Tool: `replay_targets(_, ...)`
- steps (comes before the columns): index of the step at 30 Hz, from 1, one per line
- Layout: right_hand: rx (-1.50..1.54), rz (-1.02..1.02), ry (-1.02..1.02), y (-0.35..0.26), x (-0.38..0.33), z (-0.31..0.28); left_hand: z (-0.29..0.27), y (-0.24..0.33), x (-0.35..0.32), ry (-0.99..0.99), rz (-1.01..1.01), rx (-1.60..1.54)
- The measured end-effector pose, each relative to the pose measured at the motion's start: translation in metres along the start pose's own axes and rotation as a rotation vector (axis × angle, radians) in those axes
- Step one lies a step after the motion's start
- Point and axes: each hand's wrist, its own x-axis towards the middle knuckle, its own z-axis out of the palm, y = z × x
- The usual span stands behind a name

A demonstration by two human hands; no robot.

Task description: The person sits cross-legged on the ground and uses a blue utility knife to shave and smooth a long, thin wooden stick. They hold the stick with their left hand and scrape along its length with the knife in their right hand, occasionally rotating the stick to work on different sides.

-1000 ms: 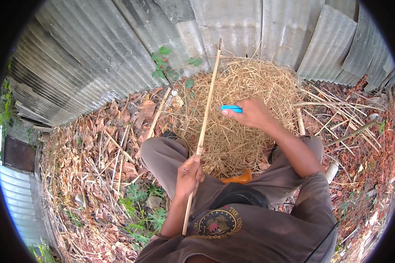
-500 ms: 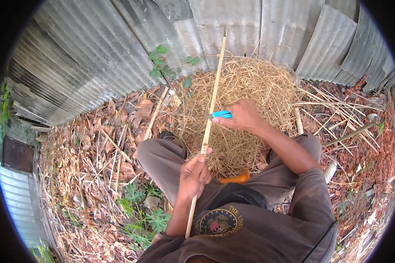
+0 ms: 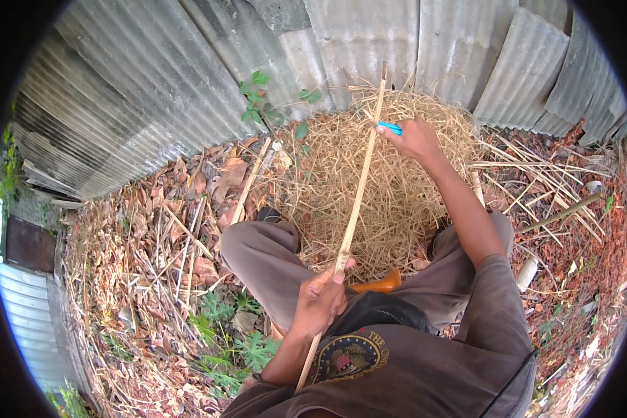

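Left hand (image 3: 319, 303) clamped round lower part of pale bamboo strip (image 3: 358, 198), slanting up over shavings heap (image 3: 411, 202); right hand (image 3: 418, 138) closed on blue-handled knife (image 3: 390, 128) at strip's upper part. Trimming looks partway: shaft straight, mostly clean; dark tip (image 3: 384, 68) seemingly uncut; amount left unclear.

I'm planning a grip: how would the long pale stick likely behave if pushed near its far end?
The stick is probably fairly stiff, since it runs nearly straight beyond the left hand. It looks light for its length, being thin. It may swivel, as that hand grips far from that end.
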Motion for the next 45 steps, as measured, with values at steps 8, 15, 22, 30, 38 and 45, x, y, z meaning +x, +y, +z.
replay_targets(8,-0.005,0.159,0.126,0.023,0.017,-0.038,-0.022,-0.015,-0.037,-0.069,-0.046,-0.138)
replay_targets(15,0.054,-0.336,-0.146,-0.073,-0.086,-0.033,-0.013,-0.005,0.022,0.012,-0.008,-0.324)
replay_targets(22,0.079,-0.468,-0.252,-0.096,-0.106,-0.026,-0.009,0.010,0.051,0.001,-0.071,-0.358)
replay_targets(30,0.092,-0.398,-0.308,-0.089,-0.098,0.016,-0.035,-0.003,0.065,-0.222,-0.203,-0.779)
replay_targets(38,0.121,-0.449,-0.267,-0.093,-0.110,0.059,-0.093,-0.037,0.088,-0.323,-0.304,-0.779)
replay_targets(45,-0.046,-0.377,-0.292,-0.075,-0.092,0.050,-0.089,-0.035,0.086,-0.296,-0.375,-0.657)
